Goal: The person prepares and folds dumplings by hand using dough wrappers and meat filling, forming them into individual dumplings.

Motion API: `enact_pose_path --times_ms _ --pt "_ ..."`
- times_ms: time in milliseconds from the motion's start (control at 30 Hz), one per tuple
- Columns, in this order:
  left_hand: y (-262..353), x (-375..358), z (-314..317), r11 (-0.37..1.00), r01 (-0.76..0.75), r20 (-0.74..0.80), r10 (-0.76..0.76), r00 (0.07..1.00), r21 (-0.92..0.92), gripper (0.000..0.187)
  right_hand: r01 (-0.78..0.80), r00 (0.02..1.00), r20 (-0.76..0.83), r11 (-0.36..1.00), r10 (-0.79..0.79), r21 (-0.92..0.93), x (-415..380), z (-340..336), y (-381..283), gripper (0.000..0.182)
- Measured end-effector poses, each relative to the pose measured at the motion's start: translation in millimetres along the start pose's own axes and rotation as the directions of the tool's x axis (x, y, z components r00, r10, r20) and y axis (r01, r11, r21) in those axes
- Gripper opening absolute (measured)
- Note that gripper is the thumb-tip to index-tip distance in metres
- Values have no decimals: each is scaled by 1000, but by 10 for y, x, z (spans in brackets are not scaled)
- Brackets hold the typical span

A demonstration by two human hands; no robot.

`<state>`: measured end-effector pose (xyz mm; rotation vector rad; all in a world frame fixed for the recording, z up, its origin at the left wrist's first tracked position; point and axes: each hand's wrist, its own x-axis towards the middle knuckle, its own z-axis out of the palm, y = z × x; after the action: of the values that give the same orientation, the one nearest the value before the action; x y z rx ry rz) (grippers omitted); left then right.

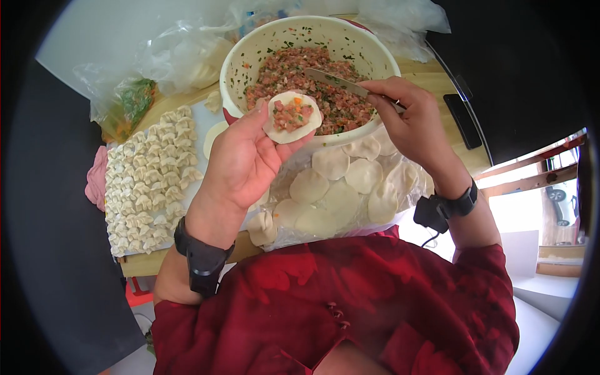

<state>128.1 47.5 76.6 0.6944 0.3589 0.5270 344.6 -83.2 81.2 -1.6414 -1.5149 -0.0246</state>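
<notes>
Filling (291,116) is apparently being portioned onto a wrapper (305,130) gripped by the left hand (240,156), calling for level support, while the right hand (409,119) clasps a knife (337,82).

Your left hand (242,159) holds a round white dough wrapper topped with pink meat filling (292,117); your right hand (409,119) grips a flat metal blade (337,82).

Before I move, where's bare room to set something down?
Bare wood shows between the bowl and the phone-like slab, partly under your right hand; a thin strip borders the near edge of the board. Crowded: dumplings on the board, wrappers before the bowl, bags behind it.
</notes>
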Motion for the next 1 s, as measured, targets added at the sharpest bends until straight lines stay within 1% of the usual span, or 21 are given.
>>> enact_pose_path --times_ms 33,100,133,200,233,300,333,400,433,467,533,567,633,667,700,733,800,867,933,967,1000 --pt "1 4 2 1000 0 -2 0 1000 -1 42 0 1000 2 1000 0 1 -15 11 -36 24" --pt "-2 21 19 1000 3 -6 -3 1000 -12 41 -135 991 9 971 136 197 -34 52 -152 20" --pt "-11 29 24 1000 6 -3 -6 1000 -11 41 -137 990 7 971 138 195 -39 76 -182 20" --pt "-33 33 38 1000 -9 12 9 1000 -16 41 -312 949 123 802 291 510 -48 119 -244 14" --pt "-40 34 46 1000 -6 15 6 1000 -16 41 -313 948 120 803 294 508 -63 126 -310 14" --pt "-48 32 71 999 49 72 -47 996 -23 41 -367 921 282 837 268 406 -85 121 -444 10" --pt "-48 19 93 998 51 75 -50 996 -22 41 -368 922 279 837 270 405 -83 139 -444 10" --pt "-39 -13 143 998 59 62 -61 996 37 42 -253 960 212 892 183 376 -71 210 -396 11" --pt "-35 -19 152 998 57 61 -60 996 39 42 -231 971 161 862 176 452 -73 272 -355 12" --pt "-29 -27 156 996 77 92 -80 993 34 44 -231 971 161 860 175 454 -61 276 -366 12" --pt "-36 -43 171 994 99 126 -103 987 36 45 -350 936 228 760 267 548 -37 266 -400 14" --pt "-58 -64 186 995 78 132 -84 988 55 45 -347 937 221 759 269 551 -24 277 -399 14" --pt "-108 -108 241 995 60 143 -71 987 81 45 -413 911 249 691 330 594 4 307 -393 15" --pt "-135 -135 285 975 -29 130 0 992 222 47 -411 911 242 690 333 596 14 313 -415 15" --pt "-154 -144 318 927 -115 127 73 989 358 50 -431 901 256 650 351 625 32 312 -447 16" --pt "-180 -131 326 925 -113 130 70 989 362 50 -450 890 272 609 366 653 46 304 -471 17" --pt "-235 -103 304 795 -273 198 195 961 541 48 -478 876 302 591 377 649 60 281 -500 18" --pt "-237 -79 289 779 -259 167 198 966 571 44 -506 861 332 573 385 645 70 296 -490 20" --pt "-227 -69 287 762 -244 136 204 970 599 40 -469 882 282 658 377 589 73 354 -435 22" --pt "-223 -68 288 808 -241 112 215 970 538 37 -468 883 281 658 376 590 74 369 -421 22" --pt "-216 -65 288 848 -239 88 225 970 473 35 -421 906 241 666 349 616 78 382 -411 24"
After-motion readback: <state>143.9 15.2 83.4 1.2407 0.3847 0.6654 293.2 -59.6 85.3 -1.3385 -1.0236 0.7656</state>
